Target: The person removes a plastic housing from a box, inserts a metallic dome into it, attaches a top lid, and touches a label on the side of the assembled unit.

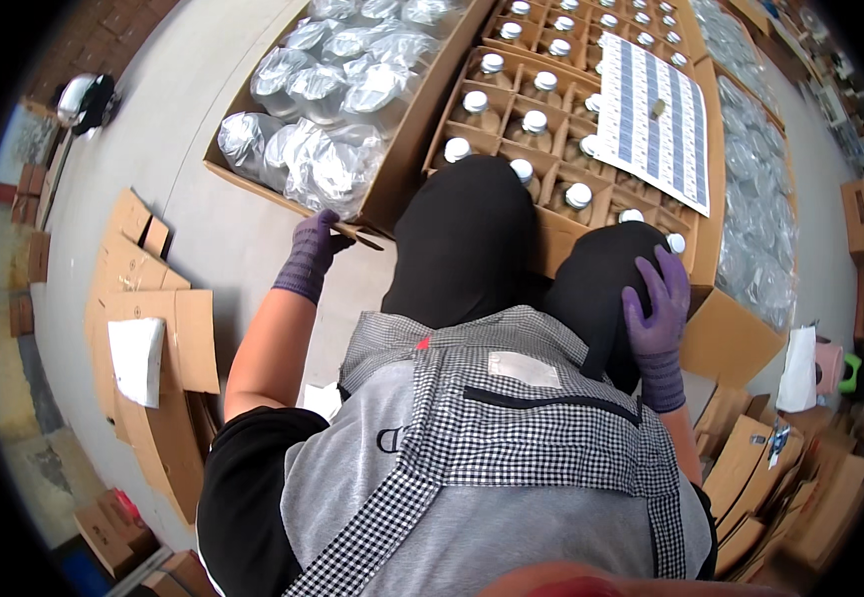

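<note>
My left hand (313,256), in a purple knit glove, has its fingers closed on the near lower edge of a cardboard carton (392,179), beside a small brown flap (360,236). Inside that carton are several clear jars wrapped in plastic film (332,164). My right hand (661,303), gloved the same way, lies on my right knee with its fingers apart, holding nothing. In front of my knees stands a divided carton (561,234) with white-capped clear bottles (535,129) in its cells. A printed sheet (654,124) of blue and white blocks lies across the bottles.
More film-wrapped goods (751,209) fill cartons on the right. Flattened cardboard (168,348) with a white paper (136,361) lies on the floor at left. Folded cardboard (751,468) leans at lower right, near a white sheet (798,368) and a closed box (862,219).
</note>
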A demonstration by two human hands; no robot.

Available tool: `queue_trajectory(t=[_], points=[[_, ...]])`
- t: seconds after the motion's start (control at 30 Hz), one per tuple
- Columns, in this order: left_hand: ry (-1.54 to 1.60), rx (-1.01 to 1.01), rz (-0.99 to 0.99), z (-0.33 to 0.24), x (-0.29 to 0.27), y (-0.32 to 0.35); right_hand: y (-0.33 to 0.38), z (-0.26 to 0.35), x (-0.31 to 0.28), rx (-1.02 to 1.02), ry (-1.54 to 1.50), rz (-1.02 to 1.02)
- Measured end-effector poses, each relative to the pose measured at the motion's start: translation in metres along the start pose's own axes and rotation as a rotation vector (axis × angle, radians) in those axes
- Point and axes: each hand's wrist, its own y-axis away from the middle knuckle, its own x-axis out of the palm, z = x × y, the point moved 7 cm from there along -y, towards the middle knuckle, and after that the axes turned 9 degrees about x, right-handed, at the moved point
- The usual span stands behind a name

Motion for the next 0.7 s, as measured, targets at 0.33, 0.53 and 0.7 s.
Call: queue_trajectory(t=[0.33, 0.53, 0.7], points=[[-0.464, 0.259, -0.402, -0.009, -0.142, 0.118, -0.004, -0.014, 0.020, -0.011, 0.076, 0.063], [-1.090, 0.984, 0.077, -0.158, -0.049, 0.152, -0.023, -0.014, 0.033, -0.034, 0.086, 0.082], [-1.495, 0.645, 0.275, -0.072, -0.026, 0.083, -0.019, -0.017, 0.035, -0.037, 0.095, 0.108]])
